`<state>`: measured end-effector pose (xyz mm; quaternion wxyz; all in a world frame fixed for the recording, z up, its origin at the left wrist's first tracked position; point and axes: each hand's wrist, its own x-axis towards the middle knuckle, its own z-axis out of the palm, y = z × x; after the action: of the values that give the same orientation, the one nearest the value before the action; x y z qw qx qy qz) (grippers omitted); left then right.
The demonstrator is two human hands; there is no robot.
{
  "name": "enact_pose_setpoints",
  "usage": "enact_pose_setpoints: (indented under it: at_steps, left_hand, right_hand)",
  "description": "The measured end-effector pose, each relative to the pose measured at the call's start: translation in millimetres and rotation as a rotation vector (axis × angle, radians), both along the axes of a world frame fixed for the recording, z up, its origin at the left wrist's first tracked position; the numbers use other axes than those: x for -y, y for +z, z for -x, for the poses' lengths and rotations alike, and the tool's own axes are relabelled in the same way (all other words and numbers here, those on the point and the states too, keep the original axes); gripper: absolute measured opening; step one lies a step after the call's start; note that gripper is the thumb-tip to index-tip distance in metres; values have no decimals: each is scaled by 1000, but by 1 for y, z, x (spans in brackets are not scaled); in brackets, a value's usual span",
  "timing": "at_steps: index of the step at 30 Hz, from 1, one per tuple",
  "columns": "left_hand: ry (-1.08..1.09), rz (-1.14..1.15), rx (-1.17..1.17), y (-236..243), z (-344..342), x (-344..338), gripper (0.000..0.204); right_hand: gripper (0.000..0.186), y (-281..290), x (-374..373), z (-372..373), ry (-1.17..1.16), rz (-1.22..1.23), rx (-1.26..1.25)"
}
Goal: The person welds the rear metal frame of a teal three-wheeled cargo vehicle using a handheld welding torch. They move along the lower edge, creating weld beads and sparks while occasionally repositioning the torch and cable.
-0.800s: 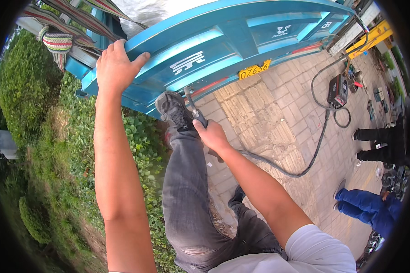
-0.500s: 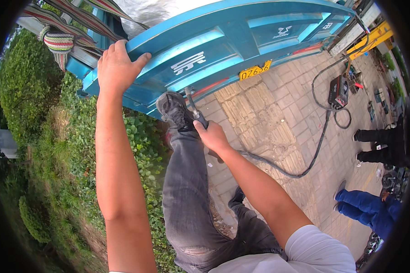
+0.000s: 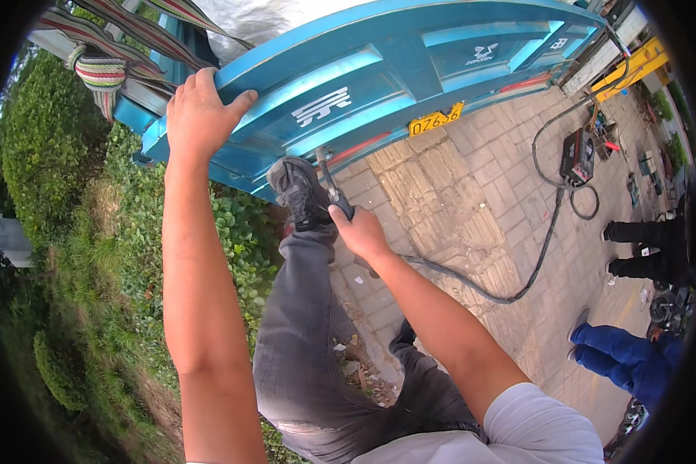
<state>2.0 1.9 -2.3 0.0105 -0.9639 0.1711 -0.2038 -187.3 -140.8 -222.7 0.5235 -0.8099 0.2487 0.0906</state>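
Observation:
My left hand (image 3: 201,117) grips the top edge of a blue truck tailgate (image 3: 400,58), fingers over the rim and thumb on the face. Held in my right hand (image 3: 363,233) is what looks like a welding torch (image 3: 340,202), with a dark handle and a thin metal neck. Its head is close to the tailgate's lower edge; whether they touch I cannot tell. Behind the right hand a black cable (image 3: 472,288) runs across the paving to a black and red box-shaped machine (image 3: 577,157). My raised grey shoe (image 3: 298,188) is against or close to the tailgate, beside the torch.
Striped straps (image 3: 99,71) are knotted at the tailgate's left corner. Bushes (image 3: 143,232) border the left side. A yellow plate (image 3: 436,120) hangs at the tailgate's bottom. Two people's legs, in black trousers (image 3: 649,241) and blue trousers (image 3: 611,348), are at the right.
My raised leg's knee has swung a little left, showing more ground between my legs. Both hands keep their holds, and the view has shifted very slightly.

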Motion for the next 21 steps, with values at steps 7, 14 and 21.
enact_pose_setpoints:
  at_steps: [7,14,21]
  left_hand:
    - [-7,-1,10,0,0,-1,74]
    - [-6,3,10,0,0,-1,74]
    - [10,1,-15,2,2,1,74]
  right_hand:
    - [68,-1,-1,-1,15,1,-11]
    - [67,-2,-1,0,-16,-4,31]
    - [69,1,1,-1,33,-7,-10]
